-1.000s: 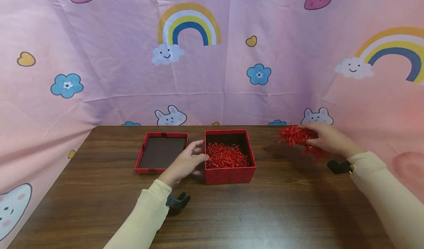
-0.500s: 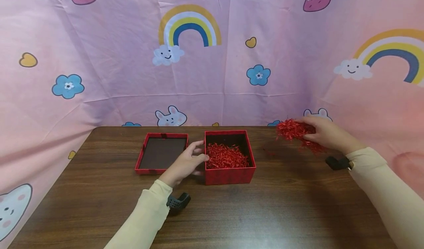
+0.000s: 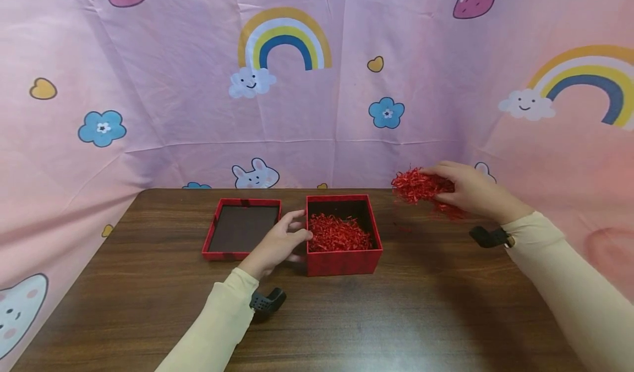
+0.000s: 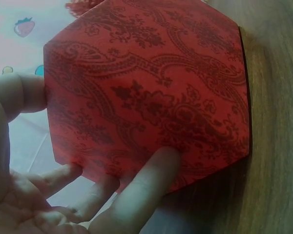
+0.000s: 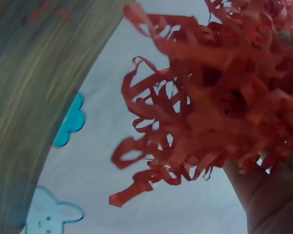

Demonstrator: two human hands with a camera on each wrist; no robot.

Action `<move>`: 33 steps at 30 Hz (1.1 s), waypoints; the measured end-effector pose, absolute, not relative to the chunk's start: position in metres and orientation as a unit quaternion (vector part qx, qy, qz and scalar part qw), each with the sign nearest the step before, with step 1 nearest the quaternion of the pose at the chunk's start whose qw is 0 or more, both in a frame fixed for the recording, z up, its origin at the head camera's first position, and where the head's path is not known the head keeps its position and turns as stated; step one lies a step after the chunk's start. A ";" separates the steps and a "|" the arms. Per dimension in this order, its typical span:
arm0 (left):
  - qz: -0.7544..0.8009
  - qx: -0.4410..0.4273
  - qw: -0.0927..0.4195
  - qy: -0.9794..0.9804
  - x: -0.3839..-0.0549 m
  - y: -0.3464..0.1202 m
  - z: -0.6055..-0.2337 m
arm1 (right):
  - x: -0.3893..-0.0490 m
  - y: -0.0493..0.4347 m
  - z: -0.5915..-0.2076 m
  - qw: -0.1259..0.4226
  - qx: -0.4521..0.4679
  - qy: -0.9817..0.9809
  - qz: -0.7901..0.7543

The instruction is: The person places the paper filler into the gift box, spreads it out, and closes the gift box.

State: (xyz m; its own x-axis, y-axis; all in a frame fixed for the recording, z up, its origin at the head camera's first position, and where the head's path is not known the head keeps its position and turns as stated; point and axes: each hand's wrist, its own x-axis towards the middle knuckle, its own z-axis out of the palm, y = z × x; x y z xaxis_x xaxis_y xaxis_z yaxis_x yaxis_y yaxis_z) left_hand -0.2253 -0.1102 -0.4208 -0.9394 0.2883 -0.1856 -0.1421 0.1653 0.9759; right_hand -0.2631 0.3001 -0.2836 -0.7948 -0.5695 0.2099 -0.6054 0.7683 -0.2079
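A red box with dark paisley patterning, shown on its side wall in the left wrist view, stands in the middle of the table. Red crinkle-cut shredded paper fills its lower part. My left hand rests against the box's left wall, fingers spread, thumb at the rim. To the right, my right hand grips a loose clump of red shredded paper in the air above the table. Curly strips hang out past the fingers in the right wrist view, hiding most of them.
An upturned red lid with a dark inside lies left of the box, by my left hand. A few stray strips lie on the brown wooden table right of the box. A pink patterned cloth hangs behind.
My right hand has lifted and moved left toward the box with its clump of shredded paper. The left hand, box and lid have stayed put.
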 end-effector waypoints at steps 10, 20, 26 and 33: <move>0.640 0.046 0.169 0.748 -0.225 -0.110 -0.421 | -0.260 0.256 -0.277 0.046 0.342 -0.921 0.181; 0.641 0.051 0.168 0.747 -0.225 -0.110 -0.420 | -0.259 0.199 -0.273 0.044 0.407 -0.895 0.175; 0.645 0.055 0.171 0.743 -0.224 -0.111 -0.420 | -0.258 0.170 -0.278 0.035 0.437 -0.878 0.190; 0.649 0.062 0.169 0.739 -0.225 -0.111 -0.421 | -0.265 0.151 -0.291 0.023 0.436 -0.878 0.197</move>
State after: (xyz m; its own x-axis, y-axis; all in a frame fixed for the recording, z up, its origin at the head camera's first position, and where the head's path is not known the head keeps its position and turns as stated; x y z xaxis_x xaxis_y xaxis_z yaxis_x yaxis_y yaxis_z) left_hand -0.2250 -0.1114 -0.4208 -0.9352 0.3107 -0.1699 -0.1281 0.1505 0.9803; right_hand -0.2647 0.1508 -0.2910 -0.6185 -0.7569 0.2110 -0.7746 0.5422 -0.3255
